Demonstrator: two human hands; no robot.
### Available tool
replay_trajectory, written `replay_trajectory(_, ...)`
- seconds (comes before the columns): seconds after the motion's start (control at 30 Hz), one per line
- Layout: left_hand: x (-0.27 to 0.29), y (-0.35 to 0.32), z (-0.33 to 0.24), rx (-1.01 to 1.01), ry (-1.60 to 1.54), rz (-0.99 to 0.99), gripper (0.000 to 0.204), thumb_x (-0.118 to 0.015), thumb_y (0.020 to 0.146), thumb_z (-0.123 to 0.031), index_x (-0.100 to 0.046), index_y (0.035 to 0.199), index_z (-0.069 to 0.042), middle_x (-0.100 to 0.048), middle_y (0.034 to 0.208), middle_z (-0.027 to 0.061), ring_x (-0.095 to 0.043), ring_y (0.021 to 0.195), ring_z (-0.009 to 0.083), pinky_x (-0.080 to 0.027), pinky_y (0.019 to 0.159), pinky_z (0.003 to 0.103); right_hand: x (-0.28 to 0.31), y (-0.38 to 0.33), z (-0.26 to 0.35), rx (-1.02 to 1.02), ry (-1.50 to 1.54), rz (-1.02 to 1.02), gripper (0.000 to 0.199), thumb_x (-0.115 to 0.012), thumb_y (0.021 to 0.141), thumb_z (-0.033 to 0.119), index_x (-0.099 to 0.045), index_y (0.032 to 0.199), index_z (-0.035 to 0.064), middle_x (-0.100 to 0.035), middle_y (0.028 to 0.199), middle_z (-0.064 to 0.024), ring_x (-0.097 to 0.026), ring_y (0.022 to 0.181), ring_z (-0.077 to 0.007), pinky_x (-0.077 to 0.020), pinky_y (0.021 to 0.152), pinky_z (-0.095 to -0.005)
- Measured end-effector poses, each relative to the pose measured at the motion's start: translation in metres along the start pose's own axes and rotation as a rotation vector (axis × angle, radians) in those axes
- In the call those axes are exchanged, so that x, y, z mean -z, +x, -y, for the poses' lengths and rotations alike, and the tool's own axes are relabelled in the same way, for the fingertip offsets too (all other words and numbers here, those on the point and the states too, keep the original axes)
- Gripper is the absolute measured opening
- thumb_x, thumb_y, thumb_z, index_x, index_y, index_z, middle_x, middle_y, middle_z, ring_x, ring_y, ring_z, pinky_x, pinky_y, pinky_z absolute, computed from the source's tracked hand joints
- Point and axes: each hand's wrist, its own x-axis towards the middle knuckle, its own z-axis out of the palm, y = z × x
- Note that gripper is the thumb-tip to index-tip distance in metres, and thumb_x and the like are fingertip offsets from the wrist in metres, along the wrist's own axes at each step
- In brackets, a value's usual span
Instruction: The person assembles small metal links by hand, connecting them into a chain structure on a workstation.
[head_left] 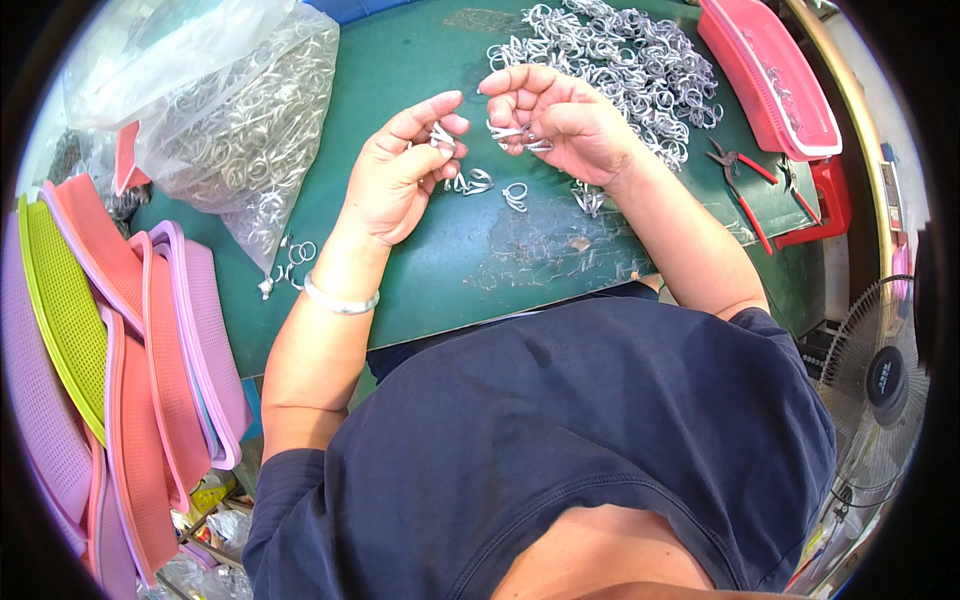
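Through the head view, we find the left hand (pixel 398 172) at eleven o'clock, its fingers bent and pinching a small silver ring piece (pixel 440 136). At one o'clock we see the right hand (pixel 575 128), its fingers curled loosely with more silver pieces (pixel 507 131) held in them. Loose rings (pixel 514 196) lie on the green tabletop (pixel 430 285) at twelve o'clock. Past the right hand we spot the heaped rings (pixel 640 60), with red-handled pliers (pixel 752 215) at two o'clock and a filled plastic bag (pixel 250 130) at ten.
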Motion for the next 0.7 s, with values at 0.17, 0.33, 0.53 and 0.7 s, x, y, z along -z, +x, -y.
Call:
replay_trajectory(0.17, -0.008, -0.002, 0.004, -0.145, 0.285, -0.05, 0.04, -0.051, 0.078, 0.005, -0.051, 0.117, -0.003, -0.056, 0.098, 0.0052, -0.052, 0.081, 0.0105, -0.043, 0.067, 0.021, 0.0, 0.0, 0.001, -0.003, -0.001, 0.01, 0.047, -0.042, 0.063, -0.01, -0.051, 0.108, -0.0023, -0.058, 0.089, -0.0093, -0.055, 0.079, -0.0153, -0.0452, 0.071, -0.0268)
replay_trajectory(0.33, -0.008, -0.002, 0.004, -0.042, 0.097, -0.015, 0.038, -0.055, 0.078, 0.002, -0.051, 0.115, -0.001, -0.057, 0.096, 0.0066, -0.053, 0.079, 0.0098, -0.044, 0.065, 0.021, 0.0, 0.001, -0.001, 0.009, -0.012, 0.023, 0.045, -0.044, 0.066, -0.008, -0.05, 0.11, -0.0018, -0.058, 0.093, -0.0089, -0.055, 0.081, -0.015, -0.0448, 0.073, -0.0266)
replay_trajectory(0.53, -0.019, -0.003, 0.002, 0.105, -0.025, -0.047, 0.03, -0.059, 0.08, -0.006, -0.05, 0.108, 0.0, -0.058, 0.087, 0.0059, -0.054, 0.073, 0.0089, -0.045, 0.058, 0.02, 0.001, 0.003, -0.007, 0.016, -0.046, 0.082, 0.041, -0.047, 0.074, -0.002, -0.047, 0.115, -0.0004, -0.057, 0.102, -0.0098, -0.054, 0.089, -0.0154, -0.0438, 0.078, -0.0275)
replay_trajectory(0.7, -0.02, -0.001, 0.003, 0.089, -0.006, -0.126, 0.025, -0.056, 0.082, -0.011, -0.05, 0.103, 0.0, -0.059, 0.084, 0.007, -0.055, 0.069, 0.0097, -0.044, 0.053, 0.02, -0.001, 0.003, -0.009, 0.047, -0.03, 0.133, 0.037, -0.049, 0.083, 0.004, -0.043, 0.119, 0.0002, -0.054, 0.111, -0.0135, -0.053, 0.1, -0.02, -0.0427, 0.085, -0.031)
